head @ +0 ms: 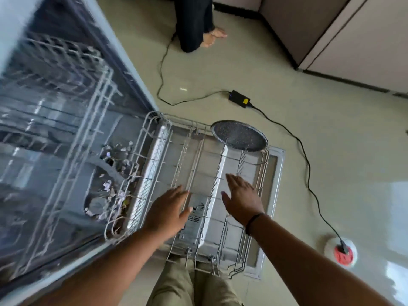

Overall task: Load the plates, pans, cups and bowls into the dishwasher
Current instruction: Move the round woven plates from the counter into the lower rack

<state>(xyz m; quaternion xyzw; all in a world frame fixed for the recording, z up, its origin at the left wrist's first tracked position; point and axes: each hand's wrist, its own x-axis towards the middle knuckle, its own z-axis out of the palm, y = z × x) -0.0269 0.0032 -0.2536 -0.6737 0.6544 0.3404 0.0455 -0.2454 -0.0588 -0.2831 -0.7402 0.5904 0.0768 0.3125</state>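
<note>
- A pale tiled floor fills the room, with a black cable running across it to a black power box.
- The dishwasher stands open, its door folded down flat.
- The lower rack is pulled out over the door.
- A dark speckled pan stands tilted at the rack's far end.
- The left hand hovers over the rack, fingers spread, holding nothing.
- The right hand hovers beside it, likewise flat and empty, a dark band on its wrist.
- Another person's bare feet show at the top.
</note>
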